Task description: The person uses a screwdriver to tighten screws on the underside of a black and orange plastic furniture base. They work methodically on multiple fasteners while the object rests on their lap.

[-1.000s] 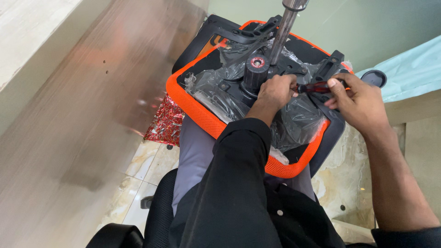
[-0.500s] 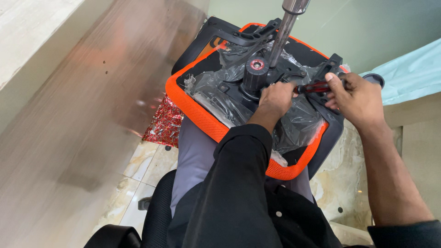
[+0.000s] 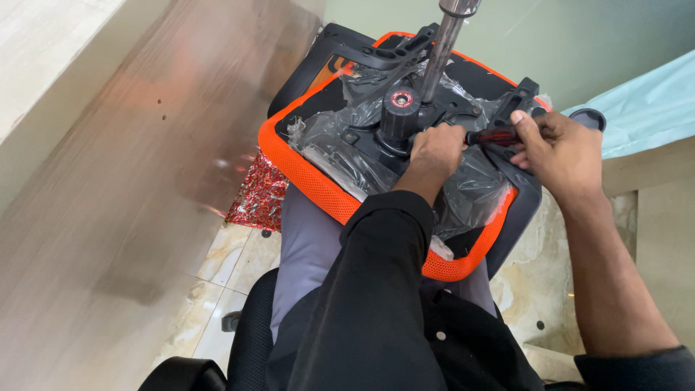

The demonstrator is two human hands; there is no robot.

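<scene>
An upturned office chair seat [image 3: 311, 181] with an orange mesh rim lies across my lap, its underside wrapped in clear plastic. A black metal mechanism [image 3: 398, 108] with a shiny gas-lift column [image 3: 441, 47] is fixed at its middle. My left hand [image 3: 434, 148], in a black sleeve, is closed around the front of the mechanism. My right hand [image 3: 554, 152] grips a screwdriver [image 3: 492, 135] with a red and black handle, its tip pointing left toward the mechanism beside my left hand.
A brushed metal panel [image 3: 145, 181] runs along the left. A red glittery wrapper [image 3: 253, 203] lies on the marble floor [image 3: 217, 268] below the seat. A light blue sheet [image 3: 644, 108] covers a surface at the right. A black chair edge [image 3: 246, 340] shows beneath me.
The view has shifted slightly and both hands sit a little higher on the mechanism. The screwdriver stays held against the bracket by my right hand.
</scene>
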